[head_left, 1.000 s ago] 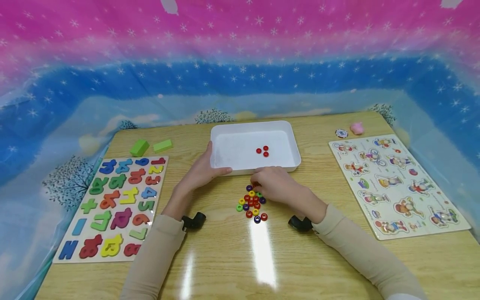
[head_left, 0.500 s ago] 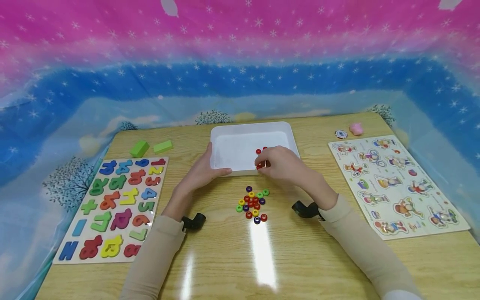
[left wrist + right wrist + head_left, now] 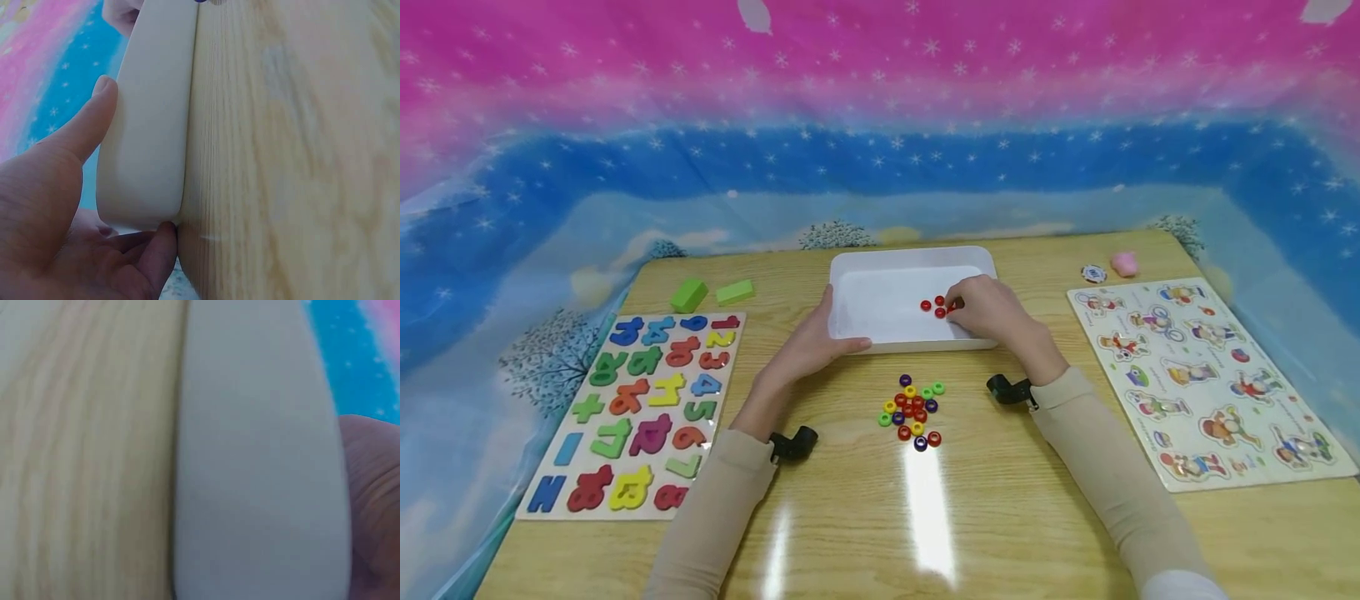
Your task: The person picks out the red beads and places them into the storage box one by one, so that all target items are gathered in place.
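A white tray (image 3: 887, 321) stands at the back middle of the table. My left hand (image 3: 808, 342) grips its left front corner, thumb at the front rim and fingers round the side. In the left wrist view, this hand (image 3: 81, 187) has fingertips against the tray's lower corner. My right hand (image 3: 992, 308) reaches over the front wall, pinching a red bead (image 3: 952, 307) low inside the tray. Just left of the fingertips lie several red beads (image 3: 926, 306). The tray's outer wall (image 3: 262, 456) hides the right fingertips in the right wrist view.
Loose red, yellow, green and purple beads (image 3: 907, 410) lie in front of the tray. A number puzzle board (image 3: 568, 417) is at left, with two green blocks (image 3: 688, 295) behind it. On the right are a picture puzzle board (image 3: 1210, 392), a poker chip (image 3: 1093, 273) and a pink figure (image 3: 1124, 264).
From the loose beads, my right hand has moved up and over the front wall into the tray with a red bead. My left hand keeps its grip on the tray corner.
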`<action>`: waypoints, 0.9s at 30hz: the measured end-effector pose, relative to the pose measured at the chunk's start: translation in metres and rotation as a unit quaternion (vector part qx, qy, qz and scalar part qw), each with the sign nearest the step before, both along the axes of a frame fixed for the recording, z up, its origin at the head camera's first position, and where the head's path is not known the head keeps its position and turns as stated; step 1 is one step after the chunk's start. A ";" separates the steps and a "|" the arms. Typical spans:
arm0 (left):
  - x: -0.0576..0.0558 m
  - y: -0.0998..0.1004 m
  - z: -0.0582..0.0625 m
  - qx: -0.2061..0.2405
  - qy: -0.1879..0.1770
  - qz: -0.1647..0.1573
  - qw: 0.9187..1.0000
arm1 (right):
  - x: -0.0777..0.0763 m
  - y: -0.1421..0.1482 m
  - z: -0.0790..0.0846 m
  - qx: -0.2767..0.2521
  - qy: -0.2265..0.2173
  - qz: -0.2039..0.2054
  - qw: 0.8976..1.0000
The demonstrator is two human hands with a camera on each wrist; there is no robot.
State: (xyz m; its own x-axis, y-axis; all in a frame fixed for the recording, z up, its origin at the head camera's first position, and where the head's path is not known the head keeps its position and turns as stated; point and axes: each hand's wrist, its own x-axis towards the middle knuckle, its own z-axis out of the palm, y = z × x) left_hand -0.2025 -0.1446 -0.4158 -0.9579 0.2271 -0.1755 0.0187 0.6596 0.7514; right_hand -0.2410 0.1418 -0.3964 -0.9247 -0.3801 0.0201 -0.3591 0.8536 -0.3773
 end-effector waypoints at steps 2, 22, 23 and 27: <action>0.000 0.001 -0.001 -0.002 0.000 -0.004 1.000 | -0.001 0.001 -0.003 -0.002 -0.002 -0.004 1.000; -0.001 0.003 0.001 0.009 -0.003 -0.005 1.000 | 0.066 -0.006 0.032 -0.066 0.008 0.137 0.988; -0.001 0.002 0.001 0.010 -0.003 -0.005 1.000 | 0.071 -0.009 0.032 -0.069 0.005 0.151 0.986; -0.001 0.001 0.000 0.007 -0.004 -0.003 1.000 | 0.087 -0.020 0.027 -0.048 0.005 0.202 0.978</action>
State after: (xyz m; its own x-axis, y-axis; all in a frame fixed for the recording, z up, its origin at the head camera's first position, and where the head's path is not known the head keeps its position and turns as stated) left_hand -0.2033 -0.1435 -0.4153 -0.9553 0.2349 -0.1796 0.0166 0.6490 0.7606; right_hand -0.1538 0.1221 -0.3691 -0.6991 -0.7103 0.0818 -0.6637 0.6021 -0.4438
